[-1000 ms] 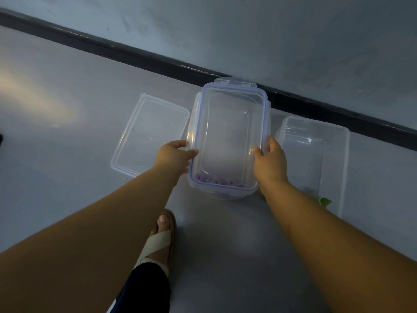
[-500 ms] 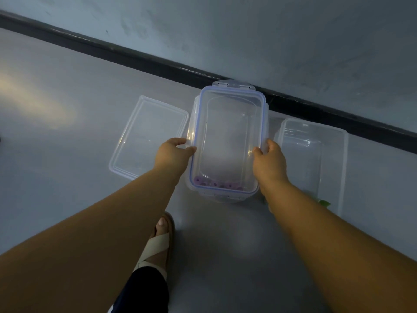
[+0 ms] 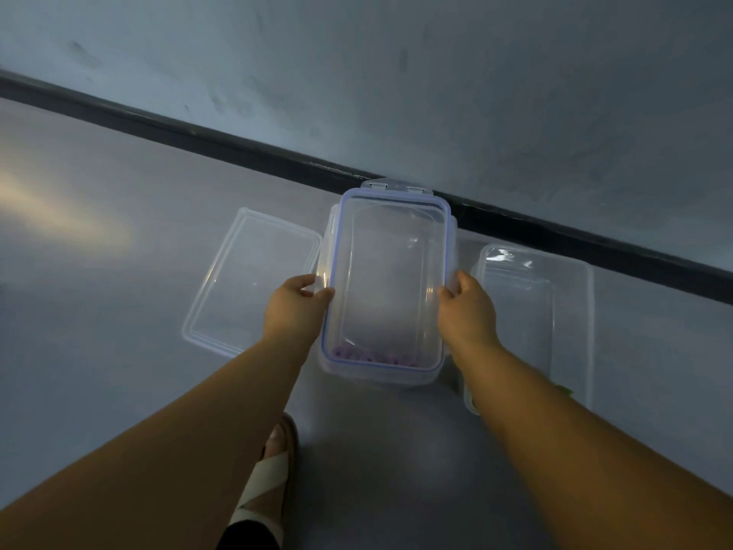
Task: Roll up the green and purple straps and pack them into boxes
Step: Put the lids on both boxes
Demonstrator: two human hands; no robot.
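Purple rolled straps (image 3: 373,356) lie inside the blue-rimmed box (image 3: 388,271), which our left hand (image 3: 295,309) and right hand (image 3: 468,311) grip by its lid's long edges. Green strap (image 3: 565,391) shows in the open box (image 3: 587,311); we judge its loose lid (image 3: 246,279) not yet fitted.

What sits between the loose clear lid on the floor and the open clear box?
In the head view, the blue-rimmed box sits there, with purple straps at its near end; the left hand and right hand grip its long sides.
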